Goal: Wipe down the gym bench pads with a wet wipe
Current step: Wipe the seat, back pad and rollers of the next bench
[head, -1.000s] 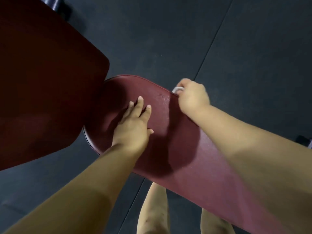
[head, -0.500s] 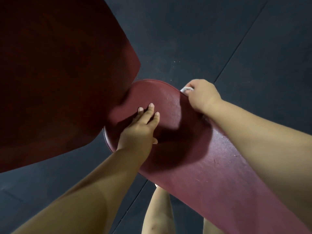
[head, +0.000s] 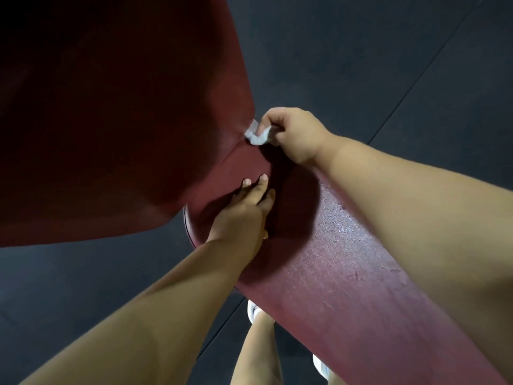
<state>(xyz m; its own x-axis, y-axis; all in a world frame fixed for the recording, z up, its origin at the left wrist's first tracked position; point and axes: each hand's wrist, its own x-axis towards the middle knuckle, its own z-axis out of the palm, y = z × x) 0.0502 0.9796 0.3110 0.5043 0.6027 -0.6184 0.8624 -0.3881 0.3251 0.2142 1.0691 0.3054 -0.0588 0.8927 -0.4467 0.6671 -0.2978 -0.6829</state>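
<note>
Floor (head: 361, 65): dark rubber mats under you, seams showing.
Seat pad (head: 333, 273): maroon, running to your lower right, damp sheen on top.
Back pad (head: 111, 107): darker red, upper left, overlapping the seat pad's end.
Left hand (head: 244, 215): your fingers spread flat on the seat pad, grip holding nothing.
Right hand (head: 294, 134): your grip is clamped on the wipe.
Wipe (head: 256, 134): white, bunched, pressed where the two pads meet.

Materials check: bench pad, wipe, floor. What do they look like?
Bench pad: maroon vinyl or faux leather, probably; fine grain, slight sheen, scuffed.
Wet wipe: soft white nonwoven or tissue, crumpled in the right hand.
Floor: likely matte dark rubber tiles; straight seams show.
</note>
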